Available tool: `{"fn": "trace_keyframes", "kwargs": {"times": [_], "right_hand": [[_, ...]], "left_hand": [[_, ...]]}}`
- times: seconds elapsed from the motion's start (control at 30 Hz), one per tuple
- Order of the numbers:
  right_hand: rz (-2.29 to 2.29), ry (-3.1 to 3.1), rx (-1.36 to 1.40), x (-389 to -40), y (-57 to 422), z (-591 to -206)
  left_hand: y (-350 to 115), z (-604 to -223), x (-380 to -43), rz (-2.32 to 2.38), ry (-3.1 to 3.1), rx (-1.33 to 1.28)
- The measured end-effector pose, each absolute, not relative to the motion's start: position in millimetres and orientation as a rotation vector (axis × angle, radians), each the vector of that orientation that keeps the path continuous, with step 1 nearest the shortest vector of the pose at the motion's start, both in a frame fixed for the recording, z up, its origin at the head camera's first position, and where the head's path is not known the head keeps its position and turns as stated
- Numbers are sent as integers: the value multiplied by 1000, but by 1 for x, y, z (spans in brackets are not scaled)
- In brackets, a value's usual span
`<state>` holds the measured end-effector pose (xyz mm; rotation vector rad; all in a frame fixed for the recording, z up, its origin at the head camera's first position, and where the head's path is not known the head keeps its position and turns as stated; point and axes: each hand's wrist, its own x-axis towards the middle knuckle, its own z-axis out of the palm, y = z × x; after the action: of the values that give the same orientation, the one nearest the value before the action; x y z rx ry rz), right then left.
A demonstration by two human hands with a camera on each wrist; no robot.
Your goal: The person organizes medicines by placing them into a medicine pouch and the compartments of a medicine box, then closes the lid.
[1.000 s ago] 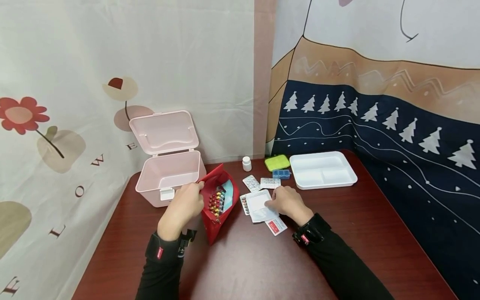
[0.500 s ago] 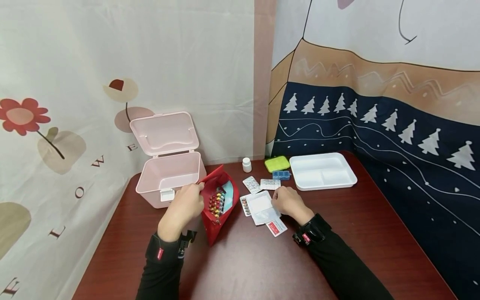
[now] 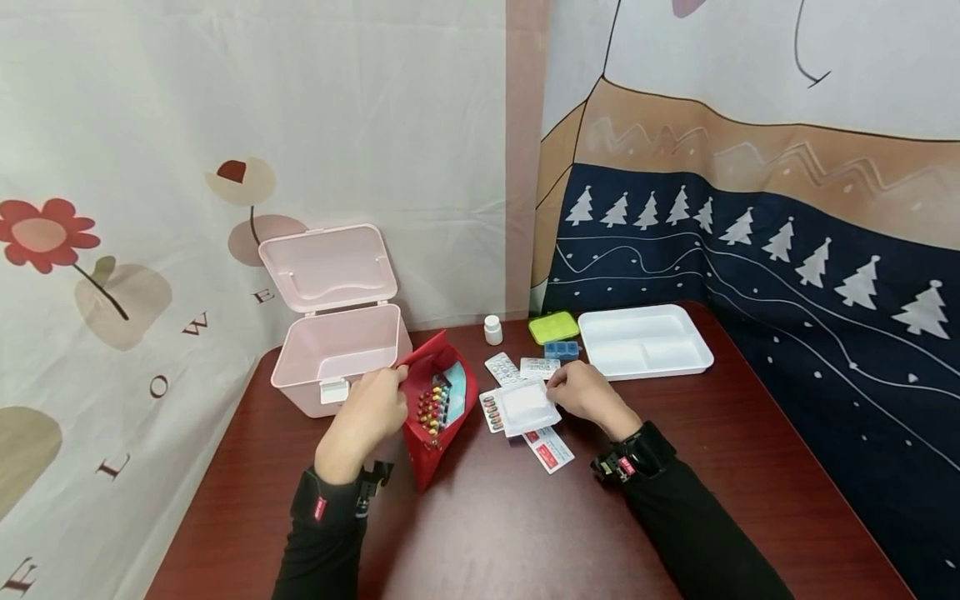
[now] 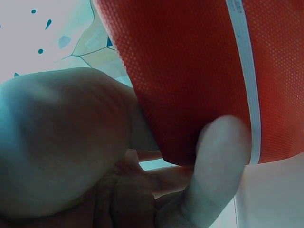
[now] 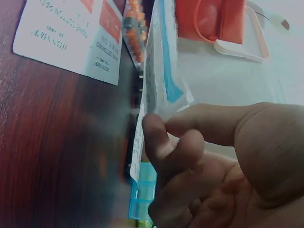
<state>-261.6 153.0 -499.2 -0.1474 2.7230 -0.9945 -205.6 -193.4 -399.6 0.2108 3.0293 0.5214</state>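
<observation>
My left hand (image 3: 367, 421) grips the edge of a red fabric pouch (image 3: 426, 457), its thumb against the outside in the left wrist view. The pouch gapes, with a blister pack of red and yellow capsules (image 3: 433, 407) and a light blue item (image 3: 456, 392) inside. By its right edge, my right hand (image 3: 588, 396) pinches a flat white packet (image 3: 528, 408) between thumb and fingertips; the right wrist view shows a blue strip along this packet (image 5: 166, 61). Partly beneath it in the head view lie a capsule blister pack (image 3: 491, 412) and a white-and-red card-like piece (image 3: 551, 450).
A lidded pink box (image 3: 300, 379) stands open behind my left hand. Further back are a white bottle (image 3: 492, 331), a green case (image 3: 553, 327), a blue pill organizer (image 3: 562, 350) and a white divided tray (image 3: 648, 367). Two blister packs (image 3: 502, 367) (image 3: 539, 367) lie before them.
My right hand has taken the white packet's edge and lifted it slightly, uncovering more of the red-and-white piece and the capsule blister pack. The left hand and pouch stay put.
</observation>
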Motion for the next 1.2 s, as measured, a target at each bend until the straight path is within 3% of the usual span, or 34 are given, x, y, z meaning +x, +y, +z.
{"fn": "trace_keyframes", "kwargs": {"times": [0.77,1.2], "right_hand": [[-1437,2563,-89,-257,149,-464],[-1667,2399,-125,-267,102,-443]], "left_hand": [[-194,-399,-204,528,3015,218],[-194,-398,-205,532,2999,188]]}}
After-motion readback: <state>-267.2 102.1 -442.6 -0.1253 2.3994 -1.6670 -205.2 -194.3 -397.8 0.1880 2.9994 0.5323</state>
